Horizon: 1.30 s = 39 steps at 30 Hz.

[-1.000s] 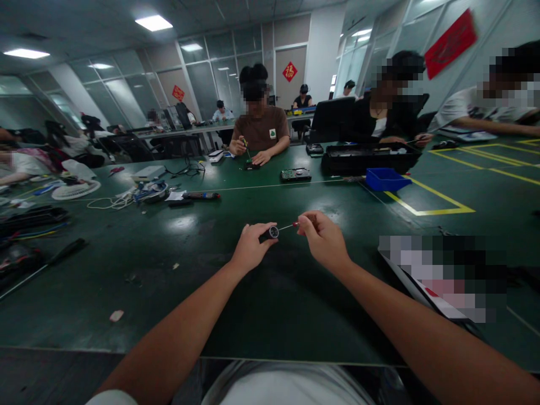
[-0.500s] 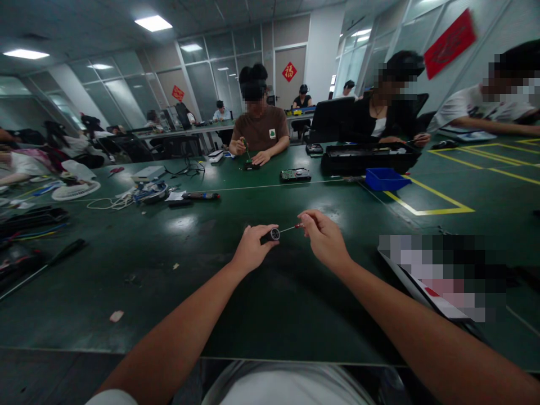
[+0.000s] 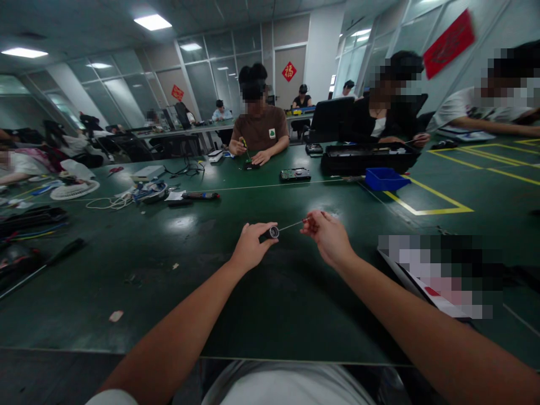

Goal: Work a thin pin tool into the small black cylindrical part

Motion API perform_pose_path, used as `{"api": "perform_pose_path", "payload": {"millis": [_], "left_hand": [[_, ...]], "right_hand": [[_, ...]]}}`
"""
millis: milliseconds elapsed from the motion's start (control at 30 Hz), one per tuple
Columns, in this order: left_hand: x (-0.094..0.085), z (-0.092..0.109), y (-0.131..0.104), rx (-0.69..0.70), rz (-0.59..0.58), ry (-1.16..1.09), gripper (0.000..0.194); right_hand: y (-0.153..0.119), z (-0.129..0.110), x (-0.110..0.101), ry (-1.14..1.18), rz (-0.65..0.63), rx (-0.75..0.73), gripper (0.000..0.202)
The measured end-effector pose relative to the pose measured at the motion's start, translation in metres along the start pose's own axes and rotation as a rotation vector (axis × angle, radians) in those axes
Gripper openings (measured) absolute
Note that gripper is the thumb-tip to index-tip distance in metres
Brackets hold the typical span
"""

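My left hand (image 3: 250, 247) is closed round a small black cylinder (image 3: 273, 232), whose round open end faces right. Fingers and thumb grip it from above and below. To its right, my right hand (image 3: 327, 236) pinches the red handle of a thin screwdriver (image 3: 291, 226). The metal shaft slants down to the left, and its tip is at the cylinder's open end; whether it reaches inside is too small to tell. Both hands are above the green table (image 3: 270, 315).
A blue bin (image 3: 386, 179) and a long black case (image 3: 369, 159) lie at the back right. A circuit board (image 3: 295, 174) is ahead, before a seated person. Cables and a black tool (image 3: 202, 196) lie left; papers (image 3: 426, 281) lie near my right arm.
My right hand has moved slightly to the right and up with the screwdriver, more of whose shaft now shows. My left hand and the cylinder have barely shifted.
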State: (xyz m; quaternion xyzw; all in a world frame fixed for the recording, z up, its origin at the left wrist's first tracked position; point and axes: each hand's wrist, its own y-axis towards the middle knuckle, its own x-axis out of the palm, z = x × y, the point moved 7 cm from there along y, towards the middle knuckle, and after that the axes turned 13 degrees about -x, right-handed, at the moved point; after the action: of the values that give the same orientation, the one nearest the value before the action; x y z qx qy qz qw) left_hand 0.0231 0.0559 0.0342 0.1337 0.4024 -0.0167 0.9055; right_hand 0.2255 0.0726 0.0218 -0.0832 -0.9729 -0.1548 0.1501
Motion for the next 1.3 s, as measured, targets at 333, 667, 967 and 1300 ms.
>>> {"api": "perform_pose_path", "payload": {"millis": [333, 667, 967, 1300], "left_hand": [[-0.002, 0.002, -0.002, 0.011, 0.020, 0.013, 0.041], [0.000, 0.001, -0.002, 0.008, 0.012, 0.014, 0.043], [-0.001, 0.002, -0.002, 0.003, 0.018, 0.011, 0.043], [-0.001, 0.001, -0.002, 0.003, 0.012, 0.019, 0.043]], "right_hand": [[-0.009, -0.029, 0.009, -0.371, -0.101, -0.282, 0.028], [-0.007, -0.007, 0.009, -0.103, -0.041, -0.116, 0.032], [-0.008, -0.020, 0.009, -0.250, -0.059, -0.213, 0.030], [-0.017, -0.037, 0.015, -0.439, -0.106, -0.344, 0.027]]}}
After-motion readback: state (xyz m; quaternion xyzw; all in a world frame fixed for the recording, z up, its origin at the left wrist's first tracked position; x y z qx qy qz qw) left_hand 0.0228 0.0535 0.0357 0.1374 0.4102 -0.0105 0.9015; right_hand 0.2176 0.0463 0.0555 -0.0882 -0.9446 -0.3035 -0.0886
